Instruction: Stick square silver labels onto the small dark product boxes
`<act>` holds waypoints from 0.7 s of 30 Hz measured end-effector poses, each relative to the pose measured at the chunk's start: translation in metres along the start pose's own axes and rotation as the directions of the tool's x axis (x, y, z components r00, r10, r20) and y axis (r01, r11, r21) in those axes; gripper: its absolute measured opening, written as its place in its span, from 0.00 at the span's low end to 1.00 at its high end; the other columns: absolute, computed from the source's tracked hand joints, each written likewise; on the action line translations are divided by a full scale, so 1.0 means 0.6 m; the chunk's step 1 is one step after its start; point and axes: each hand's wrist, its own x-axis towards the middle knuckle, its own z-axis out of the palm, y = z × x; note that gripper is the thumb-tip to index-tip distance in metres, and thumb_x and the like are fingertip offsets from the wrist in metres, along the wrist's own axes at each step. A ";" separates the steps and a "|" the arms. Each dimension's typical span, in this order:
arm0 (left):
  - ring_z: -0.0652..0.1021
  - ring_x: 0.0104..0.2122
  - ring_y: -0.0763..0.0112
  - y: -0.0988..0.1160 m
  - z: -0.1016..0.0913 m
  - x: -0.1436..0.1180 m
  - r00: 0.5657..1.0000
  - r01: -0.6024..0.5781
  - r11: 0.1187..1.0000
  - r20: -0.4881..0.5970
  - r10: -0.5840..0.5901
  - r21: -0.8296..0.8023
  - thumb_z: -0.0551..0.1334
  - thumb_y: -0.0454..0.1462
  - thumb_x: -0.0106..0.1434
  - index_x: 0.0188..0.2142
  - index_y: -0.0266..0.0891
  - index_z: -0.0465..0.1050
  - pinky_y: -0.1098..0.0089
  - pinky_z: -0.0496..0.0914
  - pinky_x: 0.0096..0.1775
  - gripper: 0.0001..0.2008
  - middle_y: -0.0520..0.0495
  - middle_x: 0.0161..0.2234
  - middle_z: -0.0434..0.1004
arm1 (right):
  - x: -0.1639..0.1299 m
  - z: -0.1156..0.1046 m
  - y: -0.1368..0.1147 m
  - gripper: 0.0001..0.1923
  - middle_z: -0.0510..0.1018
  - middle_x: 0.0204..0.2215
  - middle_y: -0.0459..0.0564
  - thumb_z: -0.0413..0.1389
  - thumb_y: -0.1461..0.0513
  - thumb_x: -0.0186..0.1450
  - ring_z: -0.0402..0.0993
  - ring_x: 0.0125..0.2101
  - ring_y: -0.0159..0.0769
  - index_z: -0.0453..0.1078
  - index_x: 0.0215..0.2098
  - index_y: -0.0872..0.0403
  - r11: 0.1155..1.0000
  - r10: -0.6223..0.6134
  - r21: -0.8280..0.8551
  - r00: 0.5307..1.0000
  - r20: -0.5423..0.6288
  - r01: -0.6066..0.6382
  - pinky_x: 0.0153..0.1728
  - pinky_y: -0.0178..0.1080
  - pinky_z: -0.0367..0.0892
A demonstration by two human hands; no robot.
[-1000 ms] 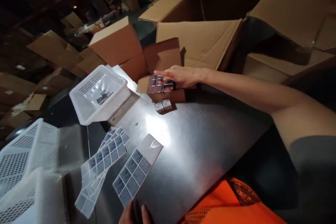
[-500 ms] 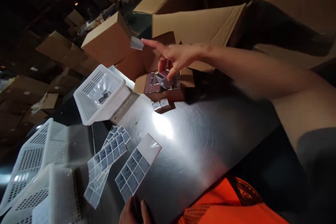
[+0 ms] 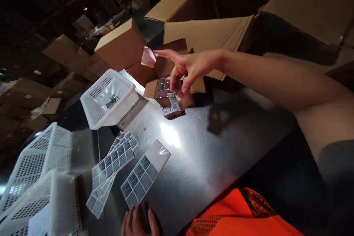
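Above the metal table (image 3: 201, 155), the right hand (image 3: 190, 65) pinches a small box (image 3: 174, 101) under its fingertips, a square label (image 3: 148, 57) on its forefinger; the left hand (image 3: 138, 222) lies open beside a sticker sheet (image 3: 143, 177).

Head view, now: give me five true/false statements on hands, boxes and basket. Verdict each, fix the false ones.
1. Two boxes sit on the table in front of the small carton. True.
2. The right hand has another box in its grip. True.
3. The right index fingertip is bare. False: a thin square is on it.
4. The left hand is above the small carton. False: it is at the near end of a label sheet.
5. The basket is left of the small carton in view. True.
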 end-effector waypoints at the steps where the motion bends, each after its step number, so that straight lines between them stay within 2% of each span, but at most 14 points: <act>1: 0.82 0.42 0.41 0.012 -0.002 0.017 0.998 -0.049 0.998 -0.033 0.048 -0.026 0.66 0.45 0.62 0.47 0.39 0.74 0.43 0.77 0.43 0.17 0.35 0.42 0.81 | -0.002 0.009 0.002 0.79 0.83 0.38 0.46 0.77 0.60 0.52 0.84 0.42 0.42 0.17 0.75 0.49 0.999 -0.014 0.044 1.000 0.005 0.014 0.37 0.35 0.79; 3: 0.80 0.46 0.45 0.052 -0.008 0.067 0.994 -0.094 0.986 -0.073 0.084 -0.135 0.69 0.42 0.61 0.51 0.40 0.73 0.44 0.76 0.47 0.19 0.37 0.45 0.79 | -0.004 0.033 0.010 0.79 0.83 0.40 0.49 0.78 0.59 0.52 0.84 0.41 0.41 0.18 0.75 0.48 0.990 -0.045 0.137 0.999 0.023 0.041 0.37 0.34 0.78; 6: 0.76 0.54 0.47 0.130 -0.017 0.162 0.992 -0.089 0.949 -0.111 0.058 -0.302 0.69 0.42 0.64 0.61 0.41 0.68 0.42 0.71 0.55 0.28 0.36 0.53 0.75 | -0.001 0.083 0.025 0.78 0.83 0.41 0.51 0.77 0.61 0.53 0.83 0.39 0.39 0.16 0.75 0.47 0.963 -0.075 0.263 0.995 0.064 0.055 0.34 0.33 0.78; 7: 0.76 0.55 0.47 0.156 -0.020 0.194 0.985 -0.142 0.914 -0.146 0.092 -0.379 0.70 0.43 0.63 0.63 0.42 0.66 0.43 0.71 0.55 0.31 0.35 0.55 0.74 | 0.001 0.102 0.030 0.77 0.83 0.42 0.51 0.77 0.61 0.54 0.83 0.39 0.39 0.17 0.75 0.47 0.956 -0.060 0.292 0.996 0.067 0.038 0.33 0.33 0.77; 9: 0.74 0.59 0.49 0.198 -0.023 0.249 0.973 -0.226 0.846 -0.150 0.175 -0.483 0.72 0.42 0.62 0.68 0.45 0.60 0.47 0.70 0.58 0.39 0.35 0.59 0.70 | 0.006 0.140 0.038 0.76 0.83 0.41 0.50 0.76 0.62 0.54 0.83 0.39 0.38 0.18 0.75 0.46 0.941 -0.010 0.338 0.997 0.072 -0.015 0.33 0.32 0.77; 11: 0.72 0.60 0.50 0.226 -0.025 0.287 0.950 -0.312 0.764 -0.167 0.264 -0.565 0.74 0.44 0.60 0.72 0.45 0.54 0.51 0.71 0.58 0.46 0.33 0.62 0.68 | 0.010 0.173 0.047 0.76 0.84 0.41 0.51 0.76 0.63 0.54 0.83 0.38 0.38 0.19 0.75 0.47 0.924 0.034 0.376 0.996 0.079 -0.061 0.34 0.32 0.77; 13: 0.73 0.60 0.50 0.240 -0.026 0.307 0.927 -0.368 0.702 -0.177 0.332 -0.610 0.74 0.47 0.60 0.73 0.45 0.53 0.55 0.73 0.56 0.48 0.33 0.63 0.67 | 0.014 0.199 0.057 0.78 0.84 0.40 0.52 0.77 0.63 0.52 0.83 0.37 0.38 0.18 0.75 0.49 0.910 0.049 0.407 0.994 0.095 -0.083 0.34 0.33 0.77; 15: 0.75 0.56 0.53 0.242 -0.026 0.312 0.916 -0.386 0.671 -0.174 0.362 -0.633 0.72 0.47 0.62 0.73 0.44 0.53 0.57 0.73 0.53 0.46 0.34 0.60 0.70 | 0.019 0.219 0.068 0.79 0.84 0.40 0.52 0.78 0.63 0.51 0.84 0.39 0.39 0.18 0.75 0.50 0.899 0.062 0.428 0.993 0.100 -0.099 0.35 0.33 0.78; 19: 0.77 0.46 0.59 0.228 -0.024 0.303 0.930 -0.330 0.653 -0.119 0.347 -0.682 0.71 0.43 0.63 0.72 0.46 0.56 0.61 0.75 0.47 0.42 0.41 0.51 0.77 | 0.034 0.245 0.090 0.78 0.84 0.38 0.50 0.79 0.62 0.49 0.83 0.42 0.42 0.25 0.76 0.51 0.877 0.092 0.464 0.992 0.092 -0.124 0.36 0.35 0.78; 21: 0.77 0.46 0.60 0.219 -0.023 0.298 0.939 -0.297 0.638 -0.097 0.329 -0.710 0.71 0.40 0.61 0.70 0.47 0.58 0.62 0.75 0.45 0.41 0.42 0.51 0.77 | 0.045 0.255 0.098 0.76 0.84 0.39 0.50 0.78 0.60 0.49 0.83 0.43 0.42 0.28 0.76 0.51 0.873 0.102 0.467 0.989 0.102 -0.139 0.36 0.34 0.78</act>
